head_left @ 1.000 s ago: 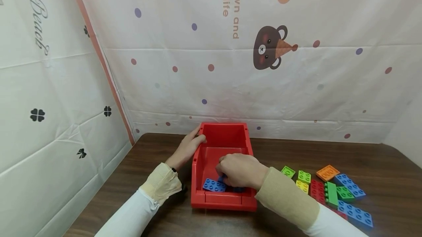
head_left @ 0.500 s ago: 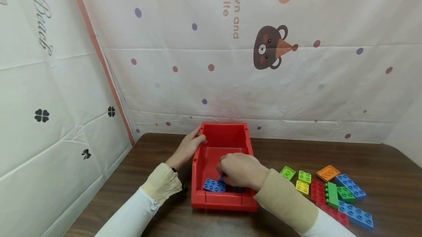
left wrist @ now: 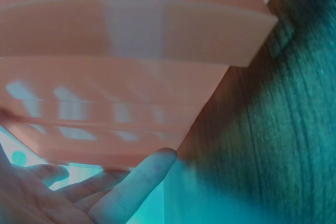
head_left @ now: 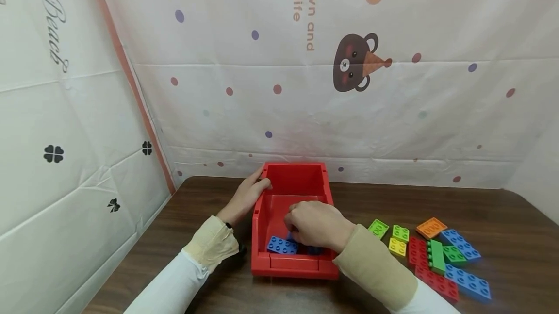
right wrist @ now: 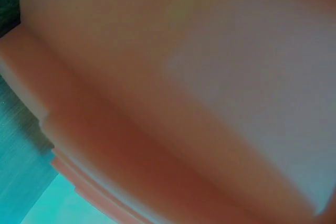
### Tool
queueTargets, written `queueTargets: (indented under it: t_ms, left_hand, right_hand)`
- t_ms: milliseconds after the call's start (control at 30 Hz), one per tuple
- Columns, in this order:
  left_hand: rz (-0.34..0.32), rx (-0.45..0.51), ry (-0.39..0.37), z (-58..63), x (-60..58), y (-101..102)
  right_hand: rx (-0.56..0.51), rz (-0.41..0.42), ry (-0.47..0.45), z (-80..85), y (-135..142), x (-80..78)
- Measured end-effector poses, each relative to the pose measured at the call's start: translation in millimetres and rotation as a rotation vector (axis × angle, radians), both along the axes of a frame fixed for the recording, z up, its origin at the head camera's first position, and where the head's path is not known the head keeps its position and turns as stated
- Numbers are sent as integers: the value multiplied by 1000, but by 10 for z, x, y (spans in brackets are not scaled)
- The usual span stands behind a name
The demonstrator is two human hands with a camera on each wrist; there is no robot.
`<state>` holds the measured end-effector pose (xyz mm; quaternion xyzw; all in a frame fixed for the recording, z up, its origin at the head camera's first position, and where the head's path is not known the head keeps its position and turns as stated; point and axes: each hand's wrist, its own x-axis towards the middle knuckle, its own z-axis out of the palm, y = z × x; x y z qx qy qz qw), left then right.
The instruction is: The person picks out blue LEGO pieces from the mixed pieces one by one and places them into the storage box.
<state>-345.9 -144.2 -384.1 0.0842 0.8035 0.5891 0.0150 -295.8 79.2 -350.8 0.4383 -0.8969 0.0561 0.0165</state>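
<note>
A red plastic bin (head_left: 293, 265) stands on the table with its low side facing me. My left hand (head_left: 244, 198) grips its left wall, thumb over the rim and fingers along the outside; those fingers (left wrist: 137, 186) show against the wall in the left wrist view. Inside, my right hand (head_left: 316, 223) bends down with curled fingers at a blue building brick (head_left: 290, 238), mostly hidden beneath them. Another blue brick (head_left: 282, 245) lies studs up just left of it, and a further blue brick (head_left: 314, 251) is partly covered by the hand. The right wrist view is a blurred close-up of the bin wall (right wrist: 121, 145).
Right of the bin, several loose bricks lie on the dark wooden table (head_left: 393, 202): red (head_left: 436, 282), green (head_left: 435, 256), yellow (head_left: 397, 247), orange (head_left: 431, 228) and long blue ones (head_left: 468, 282). A printed white sheet (head_left: 244, 110) hangs behind the table.
My right forearm has drawn slightly left and down, uncovering more of the red bricks. The right fingers have shifted slightly over the blue brick. My left hand keeps its place on the bin.
</note>
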Motion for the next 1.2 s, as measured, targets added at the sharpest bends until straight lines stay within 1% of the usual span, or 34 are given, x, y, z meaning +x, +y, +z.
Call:
queueTargets:
  t_ms: [267, 567, 667, 800, 900, 1100, 1200]
  left_hand:
    - [20, -26, 22, -4, 23, 32]
    - [34, -23, 3, -2, 38, 22]
    - [23, -26, 11, 1, 41, 21]
    - [-2, -27, 23, 10, 42, 28]
    - [2, -33, 25, 18, 42, 35]
    - [14, -35, 21, 28, 52, 31]
    - [11, -33, 26, 23, 54, 28]
  right_hand:
    - [4, 3, 20, -5, 19, 4]
    - [-26, -3, 40, 4, 23, 10]
    - [-33, -1, 40, 26, 33, 12]
    - [-43, 4, 42, 60, 68, 19]
    - [-49, 3, 45, 98, 108, 27]
    - [-43, -52, 65, 212, 204, 55]
    - [-48, -61, 87, 273, 239, 75]
